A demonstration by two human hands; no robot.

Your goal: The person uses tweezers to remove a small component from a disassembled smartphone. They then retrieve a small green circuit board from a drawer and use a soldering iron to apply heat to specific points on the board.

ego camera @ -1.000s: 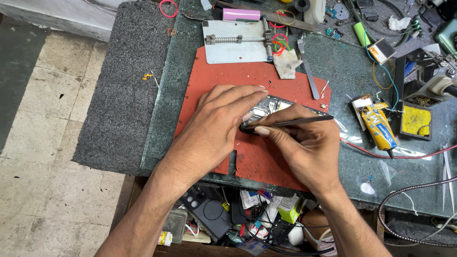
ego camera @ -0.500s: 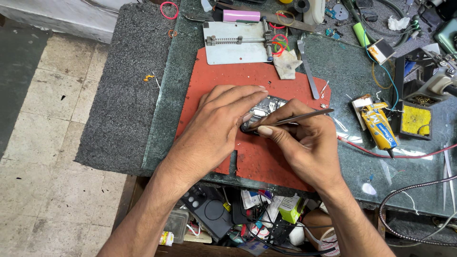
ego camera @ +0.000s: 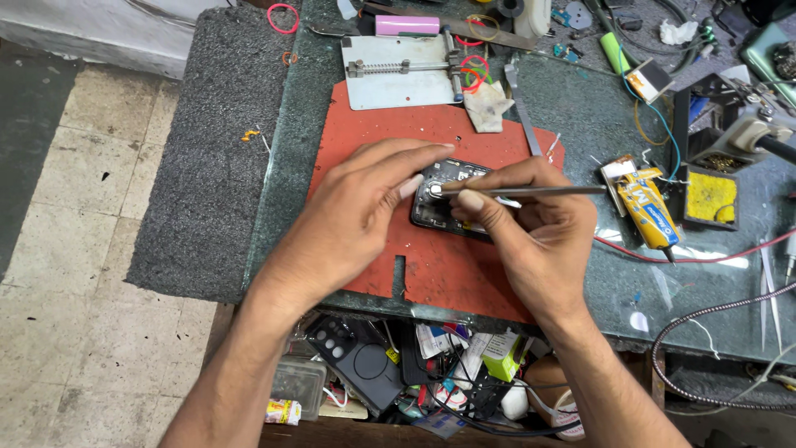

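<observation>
Since the earlier frame, my right hand (ego camera: 531, 224) has drawn the slim metal tool (ego camera: 531, 191) a little toward the left, so its tip now sits at the small round part by my left thumb; my left hand (ego camera: 365, 216) has stayed where it was. Centre of frame: opened dark phone (ego camera: 439, 217) lying flat on the red work mat (ego camera: 431, 274), itself on the green stone bench (ego camera: 597, 282). My left hand is pressed over the phone's left edge, fingers bent, thumb on the device. My right hand is closed around the tool, pinching it between thumb and fingertips, shaft nearly level and pointing left. Upper centre: metal holding plate (ego camera: 398, 75) with a pink cylinder (ego camera: 406, 25) above it. Right: yellow glue tube (ego camera: 651, 207) beside a red wire (ego camera: 688, 253)
</observation>
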